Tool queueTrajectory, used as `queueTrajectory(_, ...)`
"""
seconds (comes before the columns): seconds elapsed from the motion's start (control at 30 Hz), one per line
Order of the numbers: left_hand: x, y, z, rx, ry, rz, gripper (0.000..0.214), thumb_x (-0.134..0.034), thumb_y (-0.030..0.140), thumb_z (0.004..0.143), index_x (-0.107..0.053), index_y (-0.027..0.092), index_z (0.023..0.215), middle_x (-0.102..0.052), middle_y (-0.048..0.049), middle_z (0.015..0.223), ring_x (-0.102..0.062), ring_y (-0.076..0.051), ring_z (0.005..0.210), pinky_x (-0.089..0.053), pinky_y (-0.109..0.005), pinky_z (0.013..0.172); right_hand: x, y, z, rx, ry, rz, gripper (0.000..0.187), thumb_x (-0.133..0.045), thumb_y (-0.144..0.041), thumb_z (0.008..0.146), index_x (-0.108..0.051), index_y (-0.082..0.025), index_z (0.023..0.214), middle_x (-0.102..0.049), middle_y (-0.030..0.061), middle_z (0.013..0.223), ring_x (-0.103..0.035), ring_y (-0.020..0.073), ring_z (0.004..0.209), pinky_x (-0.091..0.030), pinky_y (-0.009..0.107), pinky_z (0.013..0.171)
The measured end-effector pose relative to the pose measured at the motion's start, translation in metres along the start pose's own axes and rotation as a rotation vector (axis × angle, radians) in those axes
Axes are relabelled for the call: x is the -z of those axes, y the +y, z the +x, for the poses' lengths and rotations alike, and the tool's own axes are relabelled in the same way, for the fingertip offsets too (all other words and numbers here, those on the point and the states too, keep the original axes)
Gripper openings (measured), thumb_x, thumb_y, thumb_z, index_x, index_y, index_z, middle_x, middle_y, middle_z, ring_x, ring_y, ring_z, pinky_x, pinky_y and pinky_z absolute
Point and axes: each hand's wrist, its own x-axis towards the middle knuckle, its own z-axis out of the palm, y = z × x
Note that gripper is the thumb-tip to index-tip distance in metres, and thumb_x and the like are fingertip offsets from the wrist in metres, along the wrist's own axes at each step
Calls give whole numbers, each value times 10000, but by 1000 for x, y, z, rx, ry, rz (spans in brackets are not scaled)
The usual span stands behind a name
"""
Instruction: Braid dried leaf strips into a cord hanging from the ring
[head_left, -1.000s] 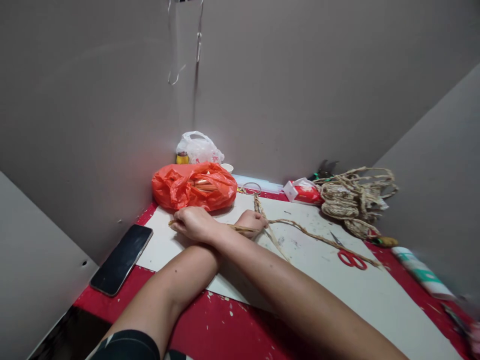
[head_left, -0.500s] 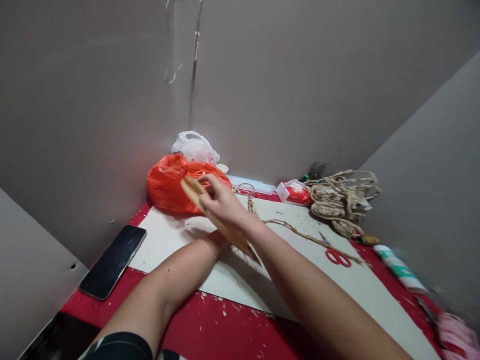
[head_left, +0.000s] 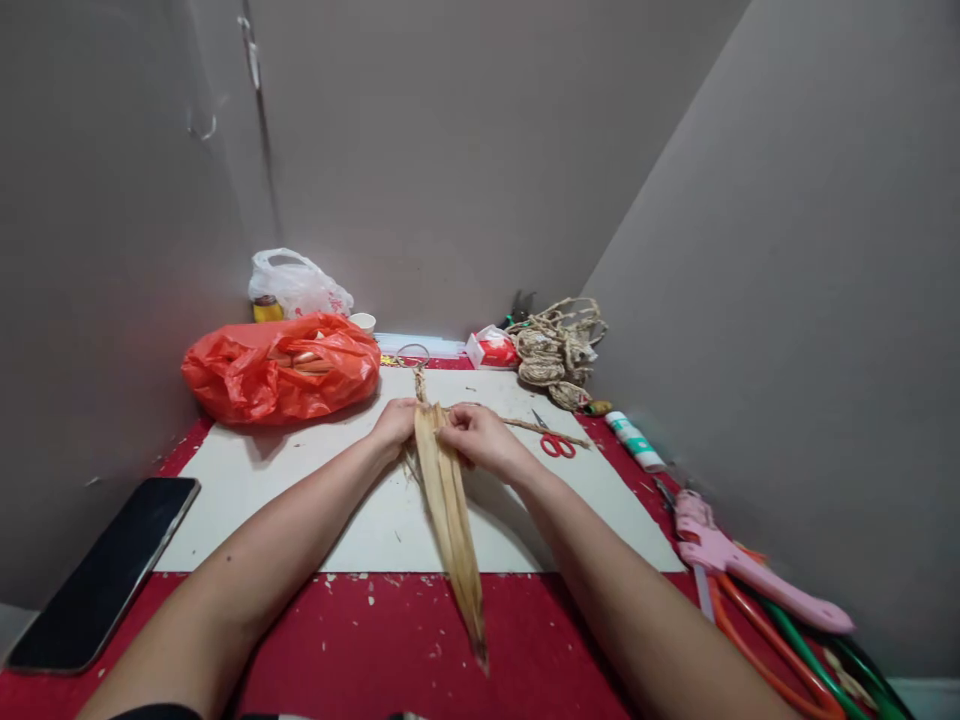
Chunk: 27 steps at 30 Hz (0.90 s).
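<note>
A long, pale yellow dried corn husk (head_left: pixel 446 490) hangs down between my hands, its darker tip pointing at the table's front edge. My right hand (head_left: pixel 480 438) pinches it near its upper end. On the other side, my left hand (head_left: pixel 397 424) is closed at the lower end of a braided husk cord (head_left: pixel 420 386), with its fingertips partly hidden behind the husk. A thin ring (head_left: pixel 412 355) is at the cord's far end. Beyond my right hand, a twisted strand (head_left: pixel 551 429) stretches to the right, past red-handled scissors (head_left: pixel 558 445).
A white board (head_left: pixel 330 520) lies on the red tabletop (head_left: pixel 375 650). An orange plastic bag (head_left: pixel 240 375) sits at the left, near a phone (head_left: pixel 105 575). Bundled cord (head_left: pixel 551 355), a tissue pack (head_left: pixel 493 350), a white-green roll (head_left: pixel 634 440) and a pink glue gun (head_left: pixel 739 565) line the right.
My right hand has brought the husk from beside the orange bag to my left hand. The husk now hangs toward me, and the view has turned right.
</note>
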Motion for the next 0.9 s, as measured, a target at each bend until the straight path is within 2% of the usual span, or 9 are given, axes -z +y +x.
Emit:
queueTrajectory(0.1,-3,1,-2,13,21,3,113,-542,165,661,-517,143,553,-512,15,423,-404,-71,338,-294,-198,388,-8,13,6,-41,71,-27,108,-496,-174,647,-408,-194,587,-423,-68,373,-407,81,330,-268,184,359)
queueTrajectory(0.23,-5,3,-6,12,67,13,148,-539,177,668,-470,158,538,-477,32,400,-371,-59,319,-256,-184,363,-16,26,14,35,262,-165,140,-519,-202,631,-400,-190,559,-470,-43,457,-438,84,429,-300,188,423)
queueTrajectory(0.3,-6,2,-7,-15,101,20,152,-539,171,669,-463,160,537,-479,35,403,-381,-59,328,-265,-181,368,-21,28,13,36,268,-144,154,-524,-207,626,-386,-195,558,-451,-48,450,-436,86,430,-302,189,423)
queueTrajectory(0.53,-9,-3,-8,-59,132,22,136,-525,209,707,-475,164,589,-523,15,446,-483,-111,385,-380,-225,427,-23,23,3,2,-68,357,131,-558,-268,648,-455,-190,668,-475,-54,436,-440,93,361,-310,186,353)
queueTrajectory(0.67,-8,-4,-8,-62,119,28,159,-559,250,706,-480,161,601,-531,6,460,-481,-113,382,-398,-241,436,-13,24,4,-14,-172,374,254,-609,-379,637,-453,-191,707,-487,-52,469,-447,96,390,-335,192,373)
queueTrajectory(0.7,-8,-4,-8,-74,128,34,171,-568,253,704,-480,158,593,-531,6,464,-475,-104,386,-393,-232,438,-12,25,5,-4,-138,343,264,-611,-373,635,-453,-196,750,-484,-62,488,-448,98,401,-342,196,387)
queueTrajectory(0.77,-8,-4,-7,-106,153,48,188,-574,257,708,-483,153,581,-529,9,475,-465,-88,407,-380,-209,445,-13,24,4,70,36,204,269,-609,-320,628,-448,-211,813,-473,-75,540,-448,98,446,-354,202,436)
queueTrajectory(0.83,-7,-4,-6,-141,178,68,203,-576,264,715,-488,149,572,-519,18,480,-453,-76,431,-365,-191,455,-16,22,2,172,231,-28,213,-590,-255,629,-464,-212,795,-458,-68,581,-437,97,502,-353,208,500)
queueTrajectory(0.9,-7,-4,-5,-171,197,94,216,-576,274,722,-499,146,565,-503,27,479,-435,-70,446,-349,-185,462,-19,19,0,237,335,-228,134,-560,-219,642,-497,-204,760,-457,-53,594,-425,100,535,-340,216,536)
